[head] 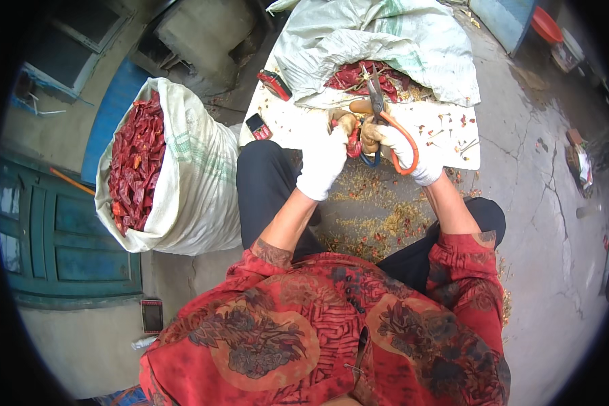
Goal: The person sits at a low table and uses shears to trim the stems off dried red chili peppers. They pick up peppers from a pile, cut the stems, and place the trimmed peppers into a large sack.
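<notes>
My left hand (327,155), in a white work glove with brown-stained fingers, grips a red dried chili pepper (354,145). Close beside it, my right hand (379,134) wears a matching glove and holds a pair of scissors (377,99). One looped handle is orange, and a blue loop shows below my fingers. The blades point away from me, towards a heap of dried red chilies (352,81) in the mouth of a white woven sack (330,51). Both hands are above the near edge of a pale board (451,147) strewn with cut stems.
An upright woven sack (198,203) full of dried chilies stands against my left side. On the board's left lie a keypad phone (259,127) and a red-and-black box-like object (274,85). Seeds and chili bits litter the concrete floor (380,218) between my legs.
</notes>
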